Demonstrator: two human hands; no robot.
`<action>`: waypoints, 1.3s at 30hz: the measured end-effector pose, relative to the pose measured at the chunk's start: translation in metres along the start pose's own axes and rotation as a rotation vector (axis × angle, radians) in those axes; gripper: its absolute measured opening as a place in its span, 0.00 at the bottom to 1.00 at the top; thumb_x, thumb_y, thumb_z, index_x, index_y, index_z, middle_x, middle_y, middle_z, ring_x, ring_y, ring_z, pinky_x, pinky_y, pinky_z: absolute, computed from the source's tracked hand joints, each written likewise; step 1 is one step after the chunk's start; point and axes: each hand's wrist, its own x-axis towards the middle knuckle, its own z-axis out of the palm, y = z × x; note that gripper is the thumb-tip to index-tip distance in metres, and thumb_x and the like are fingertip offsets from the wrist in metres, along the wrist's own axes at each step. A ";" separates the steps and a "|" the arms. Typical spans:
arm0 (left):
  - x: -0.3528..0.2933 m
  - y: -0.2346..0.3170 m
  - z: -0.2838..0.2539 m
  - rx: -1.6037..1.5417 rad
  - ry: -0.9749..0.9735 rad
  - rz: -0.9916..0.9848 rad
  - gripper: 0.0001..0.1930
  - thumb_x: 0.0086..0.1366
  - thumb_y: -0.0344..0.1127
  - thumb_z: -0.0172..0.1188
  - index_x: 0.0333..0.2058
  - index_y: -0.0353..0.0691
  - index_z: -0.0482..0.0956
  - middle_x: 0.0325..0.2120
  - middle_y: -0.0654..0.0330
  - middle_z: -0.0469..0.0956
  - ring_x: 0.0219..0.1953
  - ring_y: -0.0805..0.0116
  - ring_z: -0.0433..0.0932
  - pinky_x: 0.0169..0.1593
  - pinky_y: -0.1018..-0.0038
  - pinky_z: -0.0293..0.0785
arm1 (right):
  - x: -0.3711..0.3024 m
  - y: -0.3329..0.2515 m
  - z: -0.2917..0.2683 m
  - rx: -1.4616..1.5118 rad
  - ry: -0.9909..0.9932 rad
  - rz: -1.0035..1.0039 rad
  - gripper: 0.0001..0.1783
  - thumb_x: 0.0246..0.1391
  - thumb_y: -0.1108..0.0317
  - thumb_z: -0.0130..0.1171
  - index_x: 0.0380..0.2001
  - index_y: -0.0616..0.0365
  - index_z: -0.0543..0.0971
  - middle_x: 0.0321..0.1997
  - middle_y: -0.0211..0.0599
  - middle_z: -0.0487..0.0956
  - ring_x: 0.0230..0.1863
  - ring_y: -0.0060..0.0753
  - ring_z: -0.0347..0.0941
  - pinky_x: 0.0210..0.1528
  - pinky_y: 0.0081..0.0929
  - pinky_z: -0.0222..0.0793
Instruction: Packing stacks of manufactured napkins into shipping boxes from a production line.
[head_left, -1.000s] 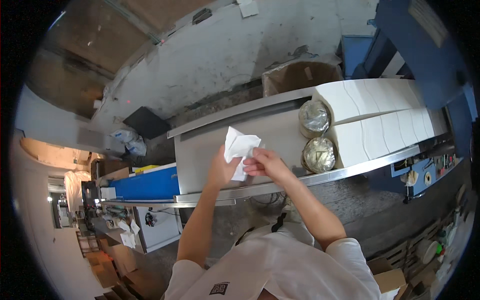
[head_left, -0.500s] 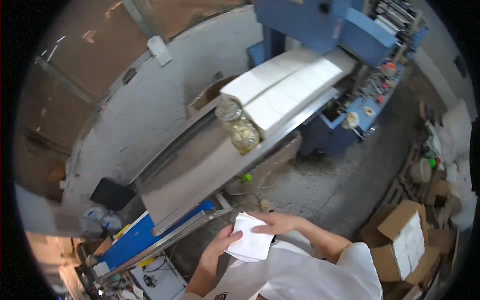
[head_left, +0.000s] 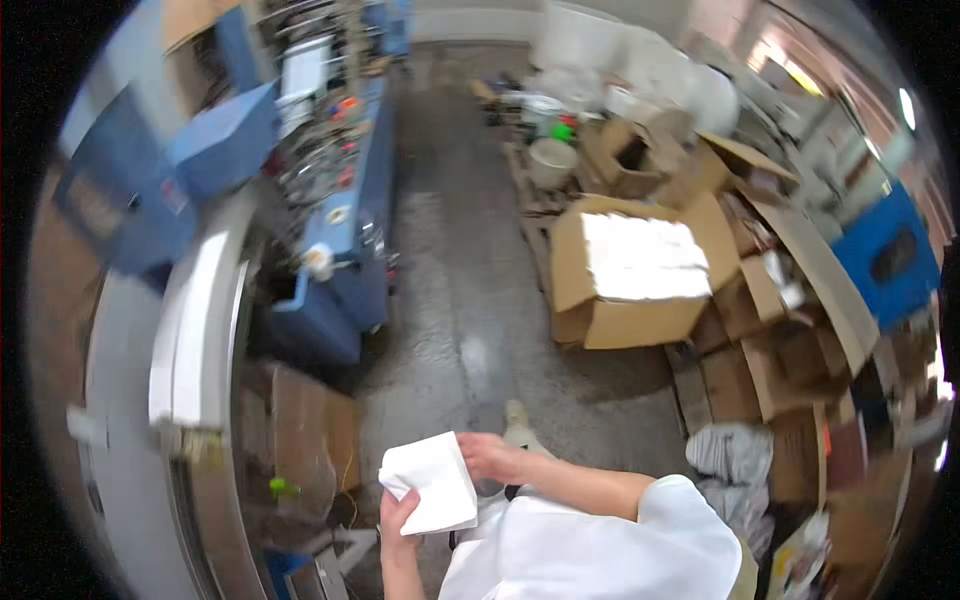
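A small stack of folded white paper napkins (head_left: pixel 432 485) is held in front of my body, tilted, with a fold gaping at its left side. My left hand (head_left: pixel 396 518) grips it from the lower left, the thumb lying over the near corner and the other fingers hidden beneath. At the upper right edge, my right hand (head_left: pixel 492 458) has its fingers closed against the napkins, the fingertips partly hidden by the paper.
An open cardboard box (head_left: pixel 640 325) packed with white bundles stands ahead on the right, beside more cartons (head_left: pixel 800 360). On the left are a blue machine (head_left: pixel 345 235) and long white paper stacks (head_left: pixel 200 330) on its outfeed table. Grey floor (head_left: pixel 455 260) runs between them.
My view has swung right, from the outfeed table toward the aisle and open box. My right hand has slid from over the napkins to their right edge; my left still grips them.
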 end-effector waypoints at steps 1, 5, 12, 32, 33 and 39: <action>0.017 -0.010 0.026 0.020 -0.019 -0.029 0.30 0.59 0.27 0.59 0.59 0.29 0.60 0.53 0.48 0.72 0.54 0.56 0.74 0.58 0.62 0.70 | -0.009 0.002 -0.024 0.057 -0.061 -0.035 0.31 0.63 0.56 0.54 0.65 0.57 0.60 0.61 0.33 0.71 0.60 0.30 0.69 0.59 0.34 0.67; 0.086 -0.069 0.126 0.250 -0.091 -0.130 0.29 0.59 0.27 0.61 0.59 0.31 0.61 0.52 0.50 0.72 0.52 0.60 0.74 0.56 0.65 0.70 | -0.080 -0.079 -0.065 0.014 0.241 -0.162 0.27 0.56 0.69 0.63 0.57 0.62 0.69 0.53 0.36 0.76 0.54 0.27 0.73 0.56 0.28 0.70; 0.248 -0.251 0.317 0.685 -0.138 -0.351 0.24 0.70 0.39 0.54 0.59 0.32 0.65 0.48 0.56 0.75 0.45 0.70 0.75 0.46 0.73 0.74 | -0.202 -0.233 -0.331 -0.140 0.677 -0.511 0.25 0.52 0.68 0.67 0.52 0.64 0.72 0.47 0.36 0.78 0.46 0.26 0.75 0.49 0.28 0.73; 0.453 -0.411 0.447 1.161 0.000 -0.691 0.23 0.68 0.44 0.57 0.53 0.31 0.72 0.41 0.56 0.80 0.42 0.71 0.77 0.45 0.74 0.74 | -0.278 -0.703 -0.918 -1.909 1.214 -0.282 0.25 0.43 0.76 0.55 0.49 0.54 0.76 0.52 0.38 0.76 0.57 0.45 0.68 0.59 0.43 0.62; 0.441 -0.404 0.435 1.194 0.121 -0.730 0.24 0.68 0.45 0.57 0.53 0.31 0.72 0.42 0.55 0.80 0.43 0.68 0.78 0.46 0.71 0.74 | -0.255 -0.701 -0.930 -1.991 1.175 -0.229 0.23 0.44 0.76 0.53 0.47 0.53 0.77 0.50 0.38 0.77 0.56 0.44 0.69 0.59 0.44 0.62; 0.394 -0.409 0.355 1.261 0.131 -0.755 0.23 0.66 0.46 0.59 0.49 0.30 0.75 0.39 0.55 0.81 0.42 0.67 0.79 0.48 0.71 0.74 | -0.223 -0.671 -1.037 -2.017 1.224 -0.198 0.31 0.39 0.66 0.68 0.52 0.47 0.76 0.51 0.40 0.78 0.59 0.44 0.68 0.61 0.44 0.61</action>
